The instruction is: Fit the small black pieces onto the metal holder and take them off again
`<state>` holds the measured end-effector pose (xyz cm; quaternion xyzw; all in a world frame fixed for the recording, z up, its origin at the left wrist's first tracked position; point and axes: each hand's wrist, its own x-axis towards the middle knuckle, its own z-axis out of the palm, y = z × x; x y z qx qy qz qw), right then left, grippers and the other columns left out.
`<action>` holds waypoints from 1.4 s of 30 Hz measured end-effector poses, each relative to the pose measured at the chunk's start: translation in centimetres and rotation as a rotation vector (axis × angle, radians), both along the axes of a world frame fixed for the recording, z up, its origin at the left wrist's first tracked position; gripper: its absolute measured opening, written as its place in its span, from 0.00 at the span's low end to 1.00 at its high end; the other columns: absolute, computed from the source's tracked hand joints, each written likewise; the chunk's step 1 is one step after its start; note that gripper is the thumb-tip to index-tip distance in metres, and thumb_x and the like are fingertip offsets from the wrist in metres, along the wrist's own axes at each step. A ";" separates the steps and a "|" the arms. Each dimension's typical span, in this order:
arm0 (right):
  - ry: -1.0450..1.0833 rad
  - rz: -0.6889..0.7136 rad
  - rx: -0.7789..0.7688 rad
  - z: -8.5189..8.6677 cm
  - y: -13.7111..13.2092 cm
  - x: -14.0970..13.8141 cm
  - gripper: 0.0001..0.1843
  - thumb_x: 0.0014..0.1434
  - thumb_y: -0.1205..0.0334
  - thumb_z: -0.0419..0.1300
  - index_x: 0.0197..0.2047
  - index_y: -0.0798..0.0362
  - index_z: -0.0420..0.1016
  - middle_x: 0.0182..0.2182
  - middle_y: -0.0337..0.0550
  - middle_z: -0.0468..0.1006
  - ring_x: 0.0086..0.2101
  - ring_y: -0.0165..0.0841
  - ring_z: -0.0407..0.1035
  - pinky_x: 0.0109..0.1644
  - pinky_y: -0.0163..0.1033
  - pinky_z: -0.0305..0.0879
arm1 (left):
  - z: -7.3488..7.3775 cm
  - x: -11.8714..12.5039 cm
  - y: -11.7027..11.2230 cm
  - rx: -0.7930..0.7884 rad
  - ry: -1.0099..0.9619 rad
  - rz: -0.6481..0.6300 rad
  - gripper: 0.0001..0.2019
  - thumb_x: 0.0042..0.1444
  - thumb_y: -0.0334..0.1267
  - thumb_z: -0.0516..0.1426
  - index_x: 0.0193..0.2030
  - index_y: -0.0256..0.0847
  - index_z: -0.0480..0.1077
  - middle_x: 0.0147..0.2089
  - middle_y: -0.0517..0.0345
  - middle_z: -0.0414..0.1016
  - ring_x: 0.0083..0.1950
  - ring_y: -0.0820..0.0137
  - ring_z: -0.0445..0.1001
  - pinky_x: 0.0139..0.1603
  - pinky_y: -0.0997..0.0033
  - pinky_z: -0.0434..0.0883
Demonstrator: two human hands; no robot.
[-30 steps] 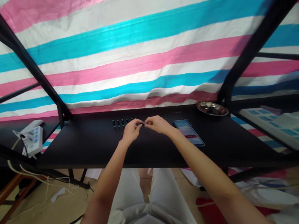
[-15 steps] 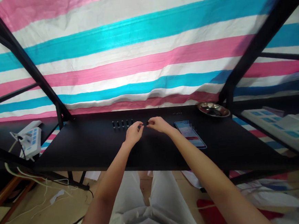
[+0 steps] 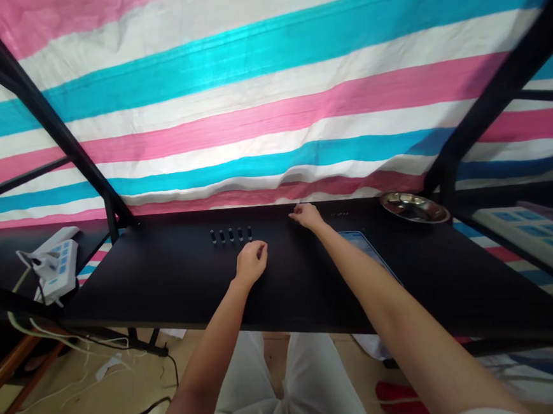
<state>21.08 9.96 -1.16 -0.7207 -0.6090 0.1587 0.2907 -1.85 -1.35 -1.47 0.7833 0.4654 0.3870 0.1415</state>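
My left hand [image 3: 251, 262] rests on the black table [image 3: 167, 273] with its fingers curled in; what they hold is too small to make out. Just beyond it stands a row of several small black upright pieces [image 3: 231, 235]. My right hand [image 3: 307, 216] reaches toward the table's far edge, pinching a thin pale sliver between its fingertips. My right forearm lies over a phone [image 3: 363, 247] with a lit screen.
A shallow metal dish [image 3: 414, 206] sits at the far right of the table. A white power strip [image 3: 55, 262] with cables lies on the left shelf. Black frame posts [image 3: 110, 223] rise at both corners before a striped tarp [image 3: 268, 105]. Cables trail on the floor.
The hands, together over the table's middle a second ago, have separated. My right hand moved away to the far edge; my left stayed and curled up. The camera shifted slightly.
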 end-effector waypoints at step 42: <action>-0.011 0.044 -0.326 2.1 -1.2 1.8 0.23 0.44 0.61 0.66 0.44 0.61 0.71 0.22 0.43 0.75 0.19 0.29 0.67 0.26 0.33 0.63 | 0.1 0.0 -0.5 -0.004 0.059 0.001 0.09 0.56 0.33 0.49 0.36 0.40 0.70 0.34 0.56 0.73 0.36 0.71 0.69 0.39 0.71 0.67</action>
